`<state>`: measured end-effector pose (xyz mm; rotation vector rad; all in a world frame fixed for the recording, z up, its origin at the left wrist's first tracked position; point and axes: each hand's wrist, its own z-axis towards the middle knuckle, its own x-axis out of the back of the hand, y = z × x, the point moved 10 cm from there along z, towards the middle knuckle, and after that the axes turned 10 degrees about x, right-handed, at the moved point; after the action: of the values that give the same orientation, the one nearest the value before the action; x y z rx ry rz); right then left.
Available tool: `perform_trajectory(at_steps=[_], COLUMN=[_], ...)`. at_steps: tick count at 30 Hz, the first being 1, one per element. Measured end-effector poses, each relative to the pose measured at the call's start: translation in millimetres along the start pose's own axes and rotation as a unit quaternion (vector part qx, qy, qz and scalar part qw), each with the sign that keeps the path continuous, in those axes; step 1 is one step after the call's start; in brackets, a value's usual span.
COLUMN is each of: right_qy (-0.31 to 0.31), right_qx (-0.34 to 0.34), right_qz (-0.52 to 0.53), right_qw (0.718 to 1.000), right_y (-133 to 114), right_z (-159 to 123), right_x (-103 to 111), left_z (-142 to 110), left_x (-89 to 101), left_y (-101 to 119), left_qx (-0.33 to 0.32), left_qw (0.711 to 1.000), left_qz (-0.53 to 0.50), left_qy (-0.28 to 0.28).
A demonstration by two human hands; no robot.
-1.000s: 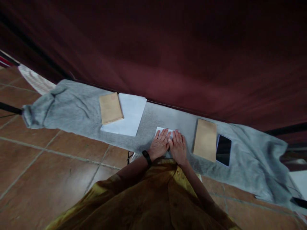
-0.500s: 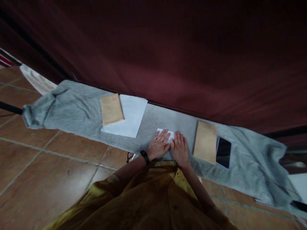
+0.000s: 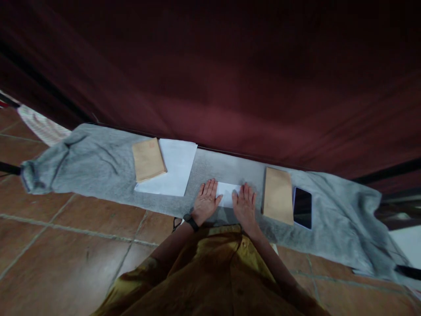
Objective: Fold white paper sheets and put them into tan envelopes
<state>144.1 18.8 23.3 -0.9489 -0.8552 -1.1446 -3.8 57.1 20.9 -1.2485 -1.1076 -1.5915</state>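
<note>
A small folded piece of white paper [image 3: 227, 193] lies flat on the grey cloth, close to my body. My left hand [image 3: 206, 202] rests palm down over its left edge, with the thumb stretched toward the middle. On the paper's right side, my right hand [image 3: 244, 205] also lies flat, fingers pointing away from me. Both palms hide the ends of the paper, while its middle shows between the thumbs. A dark band [image 3: 191, 222] circles my left wrist.
Brown envelopes [image 3: 149, 159] lie partly over white sheets [image 3: 179, 169] to the left. Rightward, another brown envelope [image 3: 278, 195] sits beside a phone [image 3: 302, 207]. A grey cloth [image 3: 98, 160] covers the long narrow surface. Behind it hangs a dark red curtain [image 3: 210, 109]; tiles [image 3: 66, 259] lie below.
My hands have moved apart, the left one sliding leftward, so more of the white paper shows between them. The camera view has shifted slightly.
</note>
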Motion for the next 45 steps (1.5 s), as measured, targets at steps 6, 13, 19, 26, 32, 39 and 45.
perform_trajectory(at_steps=[6,13,19,26,32,39,45], right_qy=[-0.038,-0.052,-0.038,-0.006,0.018,0.022,0.003], right_qx=[0.098,0.104,0.095,0.08,0.063,0.036,0.06], right_qz=[0.057,0.032,0.03,0.009,-0.012,-0.022,0.004], right_qw=[0.993,0.993,0.994,0.997,0.998,0.999,0.998], right_y=[-47.8,-42.2,-34.1,-17.1,-2.2,10.2,-8.8], right_z=[6.3,0.4,0.0,-7.4,-16.6,-25.5,-16.2], right_x=[-15.7,-18.8,-14.1,-7.7,-1.7,0.7,9.1], left_z=[-1.2,-4.0,-10.7,-13.7,-15.5,-19.5,-18.9], left_x=[-2.0,-0.6,2.6,1.1,0.0,3.2,6.2], left_y=[0.3,2.9,3.9,-1.4,-3.8,-5.3,-3.7], left_qx=[-0.011,-0.045,-0.093,-0.088,-0.089,-0.085,-0.082], left_qw=[1.0,0.999,0.996,0.996,0.996,0.996,0.997], left_qz=[0.009,-0.002,-0.005,-0.002,-0.001,0.001,0.001], left_qy=[-0.004,0.006,-0.002,0.0,-0.002,0.0,-0.001])
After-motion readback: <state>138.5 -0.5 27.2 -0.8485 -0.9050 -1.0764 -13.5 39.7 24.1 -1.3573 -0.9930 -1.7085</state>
